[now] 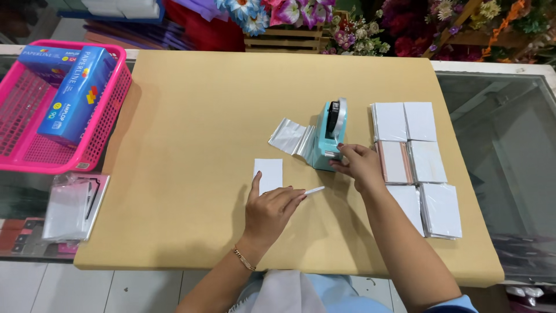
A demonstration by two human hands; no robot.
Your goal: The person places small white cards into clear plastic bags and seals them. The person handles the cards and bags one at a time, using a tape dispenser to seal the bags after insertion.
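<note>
The right hand [360, 166] rests against the near end of the teal tape dispenser [329, 134], fingers curled at the cutter as if pinching off a strip; whether it already grips tape is too small to tell. The left hand [269, 210] lies flat and open on the tabletop [191, 104], thumb spread, fingertips pressing the near edge of a small white card [268, 174]. Just beyond those fingertips, toward the right hand, a short strip of tape [315, 190] lies loose.

To do this well, I judge the left hand should keep the card pinned so it cannot slide, while the right pulls tape straight toward the body and tears it down against the blade, steadying the dispenser.

Beyond the card, touching the dispenser's left side, lies a clear plastic sleeve [291, 138]. To the right of the right hand, white packets [417, 162] sit in neat rows. Well off to the left stands a pink basket [23, 148] holding a blue paper ream [75, 95], with a bundle of clear sleeves [72, 206] nearer the body.
</note>
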